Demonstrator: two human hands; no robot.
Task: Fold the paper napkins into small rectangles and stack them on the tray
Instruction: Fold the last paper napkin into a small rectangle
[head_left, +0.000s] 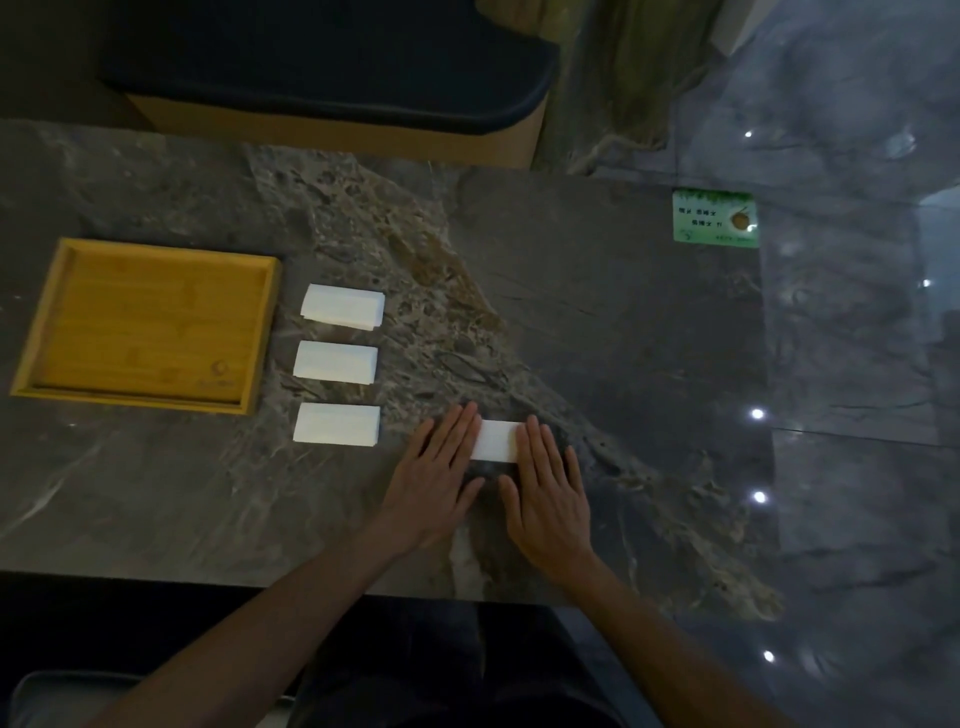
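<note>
white napkin (496, 440), folded to a narrow strip, lies flat on the marble table (623, 322) near the front edge. left hand (434, 486) rests palm down on its left end, fingers straight and held close together, thumb angled toward the other hand. right hand (548, 493) rests palm down on its right end, fingers straight and slightly fanned. only the strip's middle shows between the two hands.

three folded napkins lie in a column to the left, apart from one another: far napkin (343, 306), middle napkin (335, 362), near napkin (336, 424). far one sits slightly askew (layers fanned at its right end). all three are on the table, just beside the tray's right rim.

wooden tray (260, 332) sits at the table's left side, holding no napkins. green card (714, 218) lies at the far right corner. lighting is dim.
</note>
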